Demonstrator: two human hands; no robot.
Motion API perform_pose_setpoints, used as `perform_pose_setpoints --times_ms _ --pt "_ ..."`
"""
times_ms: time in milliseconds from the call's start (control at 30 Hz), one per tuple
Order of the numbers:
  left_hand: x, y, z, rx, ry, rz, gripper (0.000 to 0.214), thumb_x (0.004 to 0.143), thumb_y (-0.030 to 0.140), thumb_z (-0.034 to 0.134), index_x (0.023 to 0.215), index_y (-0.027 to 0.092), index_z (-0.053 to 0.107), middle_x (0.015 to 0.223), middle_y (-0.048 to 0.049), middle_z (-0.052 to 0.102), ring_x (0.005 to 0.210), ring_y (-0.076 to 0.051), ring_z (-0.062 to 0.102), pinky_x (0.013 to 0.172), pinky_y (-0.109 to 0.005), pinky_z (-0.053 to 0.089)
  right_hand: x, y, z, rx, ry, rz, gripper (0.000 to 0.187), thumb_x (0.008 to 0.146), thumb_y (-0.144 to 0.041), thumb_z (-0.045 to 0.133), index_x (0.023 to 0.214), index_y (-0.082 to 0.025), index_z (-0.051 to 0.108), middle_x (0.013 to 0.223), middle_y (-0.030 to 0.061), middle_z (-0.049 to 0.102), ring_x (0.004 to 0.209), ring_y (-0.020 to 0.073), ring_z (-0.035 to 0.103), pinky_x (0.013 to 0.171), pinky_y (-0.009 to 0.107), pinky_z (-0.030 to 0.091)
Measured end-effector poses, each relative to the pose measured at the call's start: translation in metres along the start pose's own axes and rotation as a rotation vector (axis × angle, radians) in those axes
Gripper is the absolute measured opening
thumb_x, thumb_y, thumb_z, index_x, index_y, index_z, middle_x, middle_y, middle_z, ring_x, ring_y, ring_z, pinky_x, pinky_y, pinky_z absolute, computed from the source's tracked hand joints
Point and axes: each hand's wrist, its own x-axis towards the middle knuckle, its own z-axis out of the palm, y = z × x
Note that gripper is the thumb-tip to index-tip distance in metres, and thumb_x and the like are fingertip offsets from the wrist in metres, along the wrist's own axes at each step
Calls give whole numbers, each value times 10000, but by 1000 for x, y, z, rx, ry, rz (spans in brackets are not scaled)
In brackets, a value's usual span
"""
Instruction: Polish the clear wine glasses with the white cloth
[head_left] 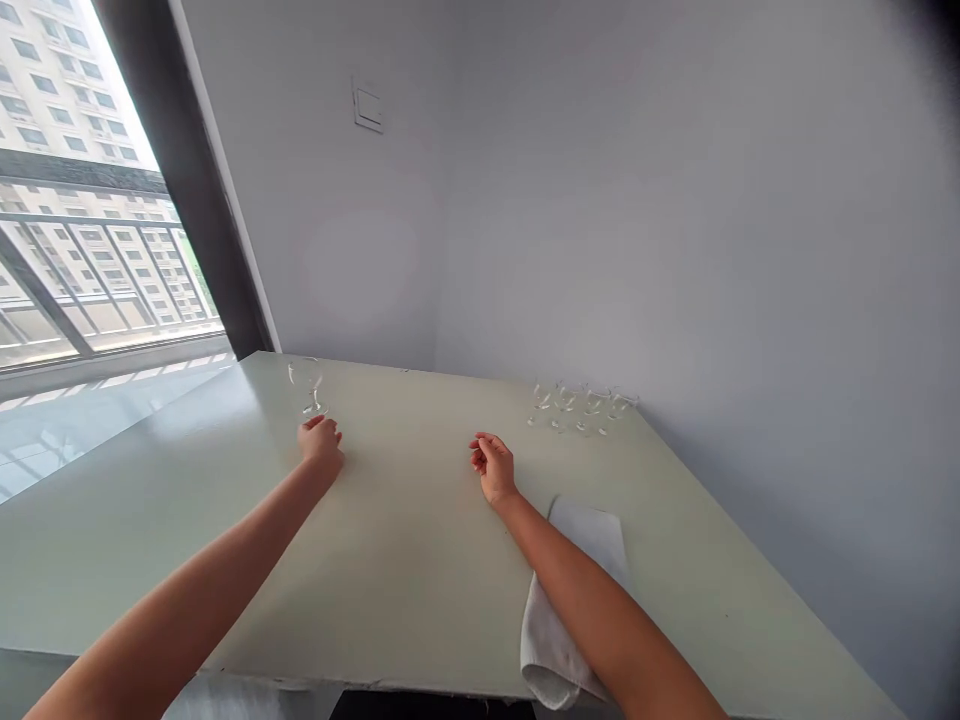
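Observation:
At the far left part of the table, a clear stemmed glass [314,397] stands upright. My left hand [320,440] is closed at the near edge of its foot, with the fingertips meeting the base. Part of that grip is hidden behind the back of the hand. My right hand [495,468] hovers over the middle of the table with its fingers loosely curled and somewhat apart, nothing visible in them. Beneath my right forearm lies a folded pale grey cloth [592,530], partly covered by the arm.
Several clear stemmed glasses [566,400] stand in a row at the back right, close to the wall [675,250]. The pale table [405,580] reaches into the corner. A window with a railing [97,270] is on the left.

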Motion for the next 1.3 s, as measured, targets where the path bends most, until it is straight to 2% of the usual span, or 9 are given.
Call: perform_pose_setpoints --times_ms 100,233,367,467,667,867,1000,1167,1300 --pt "-46 -12 16 -35 -103 -6 266 786 180 499 1050 188 528 990 -53 581 831 -135 577 706 -278 483 19 0 -16 8 210 -19 272 700 -377 487 882 -182 539 804 25 588 504 74 488 455 215 379" --pt "-85 -26 26 29 -269 178 269 703 178 509 967 218 536 1003 -43 566 822 -140 557 717 -274 449 55 -10 -51 -10 434 1 325 687 -324 490 984 -193 473 811 12 564 512 72 499 465 211 403" --pt "-89 -30 26 99 -302 233 255 711 208 474 962 230 515 1021 -41 554 817 -148 545 713 -286 434 86 -21 -74 -58 456 29 408 637 -274 556 1028 -213 454 830 1 558 523 76 525 463 210 422" --pt "-87 -29 25 104 -308 249 248 713 211 467 957 226 511 1019 -44 552 803 -143 542 713 -279 430 100 -27 -74 -83 392 32 379 613 -261 585 973 -220 474 794 -24 550 526 75 534 482 211 434" --pt "-90 -22 23 126 -333 256 232 726 233 466 941 224 552 951 -38 575 747 -137 532 671 -263 422 88 -25 -34 -133 244 15 291 603 -316 611 848 -178 533 624 -59 516 418 50 415 439 206 364" --pt "-97 -16 18 82 -543 320 302 756 386 498 984 226 618 943 -31 610 645 -108 488 656 -246 426 6 -4 47 -134 -123 40 436 577 -344 647 971 -165 595 668 -23 590 429 63 439 445 224 392" --pt "-99 -16 12 8 -619 316 372 708 428 559 1008 222 635 967 -37 593 629 -96 491 614 -234 431 -37 4 85 -77 -359 111 489 623 -286 602 1102 -197 552 726 -11 623 465 81 466 426 218 381" --pt "-82 -11 -2 -29 -512 193 311 648 427 617 848 196 673 699 -6 592 562 -107 518 542 -230 417 -51 -8 95 -72 -540 184 608 637 -185 582 1229 -247 453 899 11 637 550 95 551 520 247 464" --pt "-46 -7 -19 -33 -354 181 350 664 446 597 892 186 647 658 3 602 598 -114 532 580 -226 416 -45 -25 70 -79 -487 246 624 669 -172 578 1259 -233 384 960 47 627 604 111 582 555 265 489"
